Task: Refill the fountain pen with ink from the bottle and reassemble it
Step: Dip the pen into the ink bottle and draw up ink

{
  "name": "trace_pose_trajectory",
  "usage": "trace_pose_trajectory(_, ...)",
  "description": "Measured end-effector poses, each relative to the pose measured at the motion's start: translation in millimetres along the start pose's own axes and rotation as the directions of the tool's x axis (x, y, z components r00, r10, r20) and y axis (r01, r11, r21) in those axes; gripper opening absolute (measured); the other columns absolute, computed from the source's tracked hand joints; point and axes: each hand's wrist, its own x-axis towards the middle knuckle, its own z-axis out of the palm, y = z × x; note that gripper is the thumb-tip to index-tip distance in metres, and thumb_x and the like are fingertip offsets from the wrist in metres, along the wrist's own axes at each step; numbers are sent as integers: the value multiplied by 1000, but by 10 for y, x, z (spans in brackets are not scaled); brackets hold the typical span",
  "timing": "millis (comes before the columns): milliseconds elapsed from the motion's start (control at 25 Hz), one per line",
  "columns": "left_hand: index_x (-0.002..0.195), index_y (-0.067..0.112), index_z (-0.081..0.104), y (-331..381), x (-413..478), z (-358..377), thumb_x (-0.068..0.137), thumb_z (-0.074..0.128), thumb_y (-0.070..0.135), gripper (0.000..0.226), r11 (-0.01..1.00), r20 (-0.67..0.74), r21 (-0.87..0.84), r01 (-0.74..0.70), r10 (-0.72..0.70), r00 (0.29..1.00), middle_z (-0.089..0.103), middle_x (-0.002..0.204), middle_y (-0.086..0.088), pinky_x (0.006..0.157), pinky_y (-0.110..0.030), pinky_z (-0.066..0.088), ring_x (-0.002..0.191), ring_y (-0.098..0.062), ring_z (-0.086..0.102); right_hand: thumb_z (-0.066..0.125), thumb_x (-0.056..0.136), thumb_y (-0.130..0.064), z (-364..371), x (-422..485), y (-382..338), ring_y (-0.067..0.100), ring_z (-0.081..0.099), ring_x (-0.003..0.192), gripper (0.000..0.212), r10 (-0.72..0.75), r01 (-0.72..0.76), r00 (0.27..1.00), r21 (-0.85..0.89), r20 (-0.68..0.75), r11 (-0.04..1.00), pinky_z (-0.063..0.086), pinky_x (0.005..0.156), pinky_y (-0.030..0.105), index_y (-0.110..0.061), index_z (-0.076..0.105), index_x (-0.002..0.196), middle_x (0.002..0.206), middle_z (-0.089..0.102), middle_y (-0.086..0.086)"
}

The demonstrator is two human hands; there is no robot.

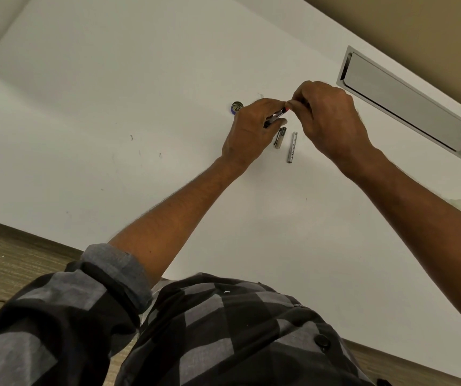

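Note:
Above the white table (112, 107), my left hand (251, 132) grips the dark front section of the fountain pen (275, 118), which points up to the right. My right hand (329, 118) pinches the upper end of that same piece, where a small red tip shows between the fingers. The ink bottle (236, 107) stands just left of my left hand, partly hidden by it. Two silver pen parts lie on the table below the hands: the short cap with a clip (280, 137) and the longer barrel (292, 147).
A recessed grey cable hatch (404, 101) sits in the table at the right. The table's near edge runs along the bottom left, with wooden floor (15, 260) beyond it. My checked shirt fills the bottom of the view.

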Motion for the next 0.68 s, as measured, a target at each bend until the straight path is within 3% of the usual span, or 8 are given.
trace_pose_trajectory(400,114,2,73,-17,5,-9,85,79,9,30,998,32,-7,70,-70,997,77,103,-10,85,-6,46,89,-18,71,50,109,-29,15,16,21,30,61,82,28,-19,18,999,-36,-37,999,49,72,43,-5,64,105,95,67,13)
trace_pose_trajectory(520,108,1,75,-33,1,-25,85,79,12,26,995,37,7,97,-97,995,78,96,-9,82,2,40,82,-18,71,50,109,-28,13,16,22,32,61,82,28,-25,24,999,-31,-34,999,49,72,44,-4,64,105,95,67,15)
trace_pose_trajectory(680,109,1,75,-23,7,-45,84,80,10,27,987,61,-41,157,-155,986,77,97,-10,80,-1,45,83,-18,72,50,108,-30,15,21,10,31,60,81,30,-20,19,999,-29,-40,999,50,71,45,-5,64,103,93,66,14)
